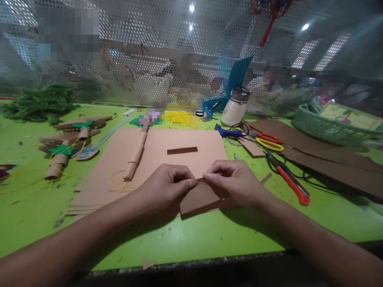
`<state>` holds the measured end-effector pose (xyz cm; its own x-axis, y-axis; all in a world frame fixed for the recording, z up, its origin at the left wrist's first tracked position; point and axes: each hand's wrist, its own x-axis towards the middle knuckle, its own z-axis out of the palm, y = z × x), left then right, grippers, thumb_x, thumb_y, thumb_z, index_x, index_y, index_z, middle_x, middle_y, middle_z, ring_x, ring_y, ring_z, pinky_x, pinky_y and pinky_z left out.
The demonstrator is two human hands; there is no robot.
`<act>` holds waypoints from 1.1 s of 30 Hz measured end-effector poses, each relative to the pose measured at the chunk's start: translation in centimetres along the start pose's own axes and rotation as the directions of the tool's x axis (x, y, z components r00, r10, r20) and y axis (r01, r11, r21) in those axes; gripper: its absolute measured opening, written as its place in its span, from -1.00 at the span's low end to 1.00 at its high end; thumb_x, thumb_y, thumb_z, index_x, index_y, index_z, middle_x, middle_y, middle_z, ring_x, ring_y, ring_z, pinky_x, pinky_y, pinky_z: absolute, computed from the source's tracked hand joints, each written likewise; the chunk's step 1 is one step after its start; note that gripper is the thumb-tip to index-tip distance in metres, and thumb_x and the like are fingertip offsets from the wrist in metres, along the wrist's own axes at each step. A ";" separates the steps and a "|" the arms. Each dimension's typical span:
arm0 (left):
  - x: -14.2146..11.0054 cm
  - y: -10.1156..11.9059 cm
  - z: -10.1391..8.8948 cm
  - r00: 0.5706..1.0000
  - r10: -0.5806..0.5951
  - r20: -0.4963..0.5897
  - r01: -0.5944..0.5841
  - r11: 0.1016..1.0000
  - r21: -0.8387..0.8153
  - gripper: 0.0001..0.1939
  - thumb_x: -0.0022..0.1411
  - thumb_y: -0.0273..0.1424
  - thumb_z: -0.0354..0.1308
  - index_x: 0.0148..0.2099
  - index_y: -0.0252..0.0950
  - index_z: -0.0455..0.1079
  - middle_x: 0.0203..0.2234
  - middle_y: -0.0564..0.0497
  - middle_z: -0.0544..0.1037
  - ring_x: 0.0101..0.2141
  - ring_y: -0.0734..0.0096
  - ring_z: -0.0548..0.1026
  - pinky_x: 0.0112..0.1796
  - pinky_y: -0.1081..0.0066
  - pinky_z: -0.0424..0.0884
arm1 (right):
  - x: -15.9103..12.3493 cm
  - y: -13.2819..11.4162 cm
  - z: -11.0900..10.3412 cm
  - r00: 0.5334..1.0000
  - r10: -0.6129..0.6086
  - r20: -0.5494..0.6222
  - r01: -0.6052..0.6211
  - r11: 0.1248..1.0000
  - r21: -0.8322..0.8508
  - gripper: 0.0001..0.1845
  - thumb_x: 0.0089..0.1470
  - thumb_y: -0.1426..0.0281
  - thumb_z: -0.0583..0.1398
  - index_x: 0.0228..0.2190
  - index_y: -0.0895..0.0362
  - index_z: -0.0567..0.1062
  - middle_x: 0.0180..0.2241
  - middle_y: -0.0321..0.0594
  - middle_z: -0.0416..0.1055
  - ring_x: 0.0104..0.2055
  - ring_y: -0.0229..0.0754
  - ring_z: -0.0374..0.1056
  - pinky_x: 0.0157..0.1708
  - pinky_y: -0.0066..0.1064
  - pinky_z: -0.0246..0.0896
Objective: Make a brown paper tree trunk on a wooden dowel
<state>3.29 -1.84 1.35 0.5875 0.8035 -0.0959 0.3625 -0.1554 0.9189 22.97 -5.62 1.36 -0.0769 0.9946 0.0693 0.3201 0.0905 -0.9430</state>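
Note:
Both hands pinch the far edge of a small brown paper piece [203, 197] close to the table's front. My left hand [167, 183] grips it with thumb and forefinger at its upper left. At the upper right, my right hand [235, 181] holds the same edge, its fingertips close to the left ones. Beneath lies a stack of light brown paper sheets [161, 145]. On that stack rest a small dark brown pleated strip [182, 150] and a rolled paper tube [137, 155] with yellow thread at its lower end.
Left are paper-roll figures with green stars [62, 150] and green yarn [38, 101]. Yellow shreds [181, 118], a blue paint jar [208, 114] and a cream jug [235, 107] stand behind. Right are a glue gun [230, 131], scissors [269, 139], a red cutter [295, 185], brown sheets [314, 159] and a green basket [329, 127].

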 end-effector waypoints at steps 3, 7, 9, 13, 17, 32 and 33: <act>0.1 -0.4 -0.4 0.996 -0.024 0.089 0.035 0.992 -0.121 -0.74 0.14 -0.23 0.17 -0.41 -0.34 0.48 -0.56 0.02 0.46 -0.50 0.43 0.35 -0.45 0.45 0.27 | 0.2 0.7 -0.8 0.998 0.005 0.060 -0.003 0.999 -0.041 -0.77 -0.02 0.26 0.27 -0.51 0.18 0.57 -0.55 -0.25 0.43 -0.49 -0.26 0.24 -0.48 -0.42 0.12; 0.2 -0.8 -0.6 0.997 -0.011 0.080 0.029 0.971 -0.237 -0.75 0.17 -0.24 0.15 -0.29 -0.34 0.47 -0.50 0.00 0.48 -0.47 0.42 0.37 -0.42 0.43 0.27 | 0.6 1.2 -1.3 0.993 0.082 0.090 -0.075 0.994 -0.084 -0.73 0.05 0.23 0.22 -0.46 0.18 0.58 -0.55 -0.26 0.42 -0.53 -0.28 0.23 -0.52 -0.43 0.09; 0.4 -0.7 -0.8 0.999 0.019 0.028 -0.015 0.990 -0.140 -0.80 0.18 -0.28 0.15 -0.27 -0.32 0.44 -0.54 0.05 0.43 -0.52 0.47 0.33 -0.47 0.46 0.22 | 0.7 1.1 -1.3 0.999 -0.001 0.051 0.007 0.993 -0.118 -0.79 0.05 0.29 0.22 -0.44 0.16 0.58 -0.51 -0.25 0.46 -0.48 -0.26 0.28 -0.48 -0.42 0.14; 0.5 -0.6 -0.8 0.988 0.137 -0.076 -0.124 0.980 0.159 -0.85 0.18 -0.36 0.10 -0.38 -0.32 0.41 -0.56 0.09 0.40 -0.50 0.48 0.31 -0.48 0.49 0.19 | 0.9 1.1 -1.3 0.928 -0.365 0.080 0.372 0.886 -0.275 -0.89 0.02 0.47 0.23 -0.49 0.16 0.56 -0.46 -0.22 0.45 -0.38 -0.21 0.35 -0.34 -0.38 0.22; 0.7 -0.6 -1.1 0.909 0.410 -0.078 -0.318 0.802 0.506 -0.86 0.22 -0.42 0.05 -0.35 -0.32 0.40 -0.44 0.02 0.45 -0.39 0.40 0.36 -0.37 0.43 0.27 | 1.1 1.2 -1.6 0.773 -0.614 0.161 0.614 0.659 -0.434 -0.85 0.08 0.52 0.18 -0.44 0.15 0.56 -0.44 -0.17 0.38 -0.38 -0.20 0.31 -0.40 -0.37 0.19; 0.3 -2.3 0.0 0.695 0.603 0.392 -0.527 0.057 0.848 -0.80 0.28 -0.58 -0.04 -0.36 -0.36 0.35 -0.42 -0.08 0.36 -0.37 0.28 0.23 -0.32 0.28 0.28 | 0.1 3.6 -0.9 0.615 -0.610 0.500 0.727 0.193 -0.659 -0.69 0.18 0.58 0.03 -0.53 0.18 0.43 -0.51 -0.16 0.28 -0.39 -0.14 0.05 -0.41 -0.29 0.01; 0.4 -2.6 0.1 0.714 0.592 0.374 -0.520 0.091 0.849 -0.81 0.29 -0.57 -0.04 -0.35 -0.36 0.35 -0.41 -0.08 0.36 -0.37 0.28 0.23 -0.32 0.28 0.28 | 0.1 3.7 -0.8 0.627 -0.599 0.498 0.722 0.208 -0.660 -0.71 0.18 0.59 0.03 -0.52 0.19 0.44 -0.50 -0.15 0.29 -0.38 -0.14 0.05 -0.40 -0.29 0.01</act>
<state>2.63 -1.20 -1.11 0.9045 0.2668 0.3328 0.3417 -0.9202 -0.1911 24.88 -5.14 -1.90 -0.7100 0.5447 0.4463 0.6340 0.7703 0.0685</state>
